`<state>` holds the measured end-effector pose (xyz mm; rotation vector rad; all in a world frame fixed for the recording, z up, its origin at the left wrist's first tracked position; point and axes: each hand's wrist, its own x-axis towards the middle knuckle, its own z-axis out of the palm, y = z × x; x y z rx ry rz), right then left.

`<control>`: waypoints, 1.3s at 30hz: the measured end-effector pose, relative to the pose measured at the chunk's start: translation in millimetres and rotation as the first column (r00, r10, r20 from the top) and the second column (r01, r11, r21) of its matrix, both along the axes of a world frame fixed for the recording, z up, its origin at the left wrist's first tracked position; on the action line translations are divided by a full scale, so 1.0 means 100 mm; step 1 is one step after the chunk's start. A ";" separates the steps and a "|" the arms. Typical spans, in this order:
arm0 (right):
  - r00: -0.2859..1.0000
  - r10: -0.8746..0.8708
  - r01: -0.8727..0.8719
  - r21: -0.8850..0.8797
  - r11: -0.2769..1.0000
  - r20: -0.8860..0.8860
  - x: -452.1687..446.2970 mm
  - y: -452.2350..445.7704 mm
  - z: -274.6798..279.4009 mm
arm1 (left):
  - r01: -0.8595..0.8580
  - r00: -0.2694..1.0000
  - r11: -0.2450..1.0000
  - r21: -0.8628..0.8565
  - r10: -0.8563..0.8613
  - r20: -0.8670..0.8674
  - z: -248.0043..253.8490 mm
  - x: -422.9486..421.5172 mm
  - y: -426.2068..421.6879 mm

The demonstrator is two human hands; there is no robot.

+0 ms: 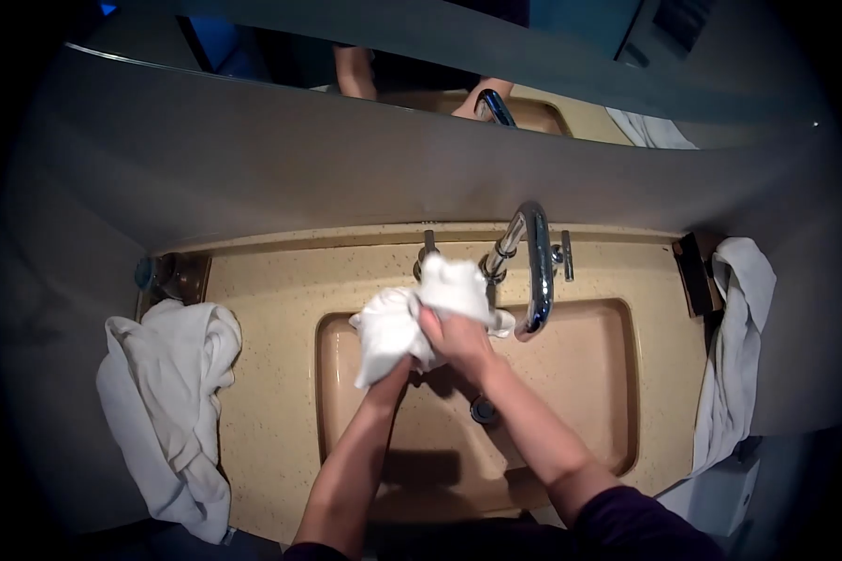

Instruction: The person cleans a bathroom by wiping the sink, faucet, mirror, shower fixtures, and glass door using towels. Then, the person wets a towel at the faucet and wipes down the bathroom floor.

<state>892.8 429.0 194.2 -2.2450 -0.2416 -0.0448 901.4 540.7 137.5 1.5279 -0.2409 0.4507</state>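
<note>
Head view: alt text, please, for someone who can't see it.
A white cloth is bunched in the right hand's grip over a sink, beside a chrome faucet, mostly hiding the left hand. White towels lie at both ends of the counter.

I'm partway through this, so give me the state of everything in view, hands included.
White cloth: bunched, held above the sink, partly blurred
Right hand: closed on the cloth
Left hand: mostly hidden by the cloth, grip unclear
Faucet: spout over the sink, running or off unclear
Sink: no pooled water visible
Drain: open or plugged unclear
Left towel: crumpled
Right towel: draped lengthwise
</note>
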 end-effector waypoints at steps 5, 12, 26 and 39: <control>0.940 -0.236 0.216 0.104 0.971 0.247 -0.61 -0.72 -0.14 | 0.210 0.978 0.522 0.826 -0.106 -0.182 0.79 0.05 -0.41; 0.974 -0.225 0.223 0.152 0.963 -0.005 0.57 -1.14 -0.47 | 0.452 0.873 0.733 0.509 -0.247 -0.420 0.68 0.68 -0.95; 0.875 -0.468 0.433 0.226 0.872 0.128 -0.25 -2.21 -0.20 | 0.290 0.957 0.780 0.555 -0.255 -0.141 0.37 0.63 -1.75; 0.736 -0.468 0.553 -0.035 0.833 0.489 0.06 -1.27 -0.59 | 0.174 0.936 0.667 0.725 -0.340 0.088 0.14 0.27 -1.46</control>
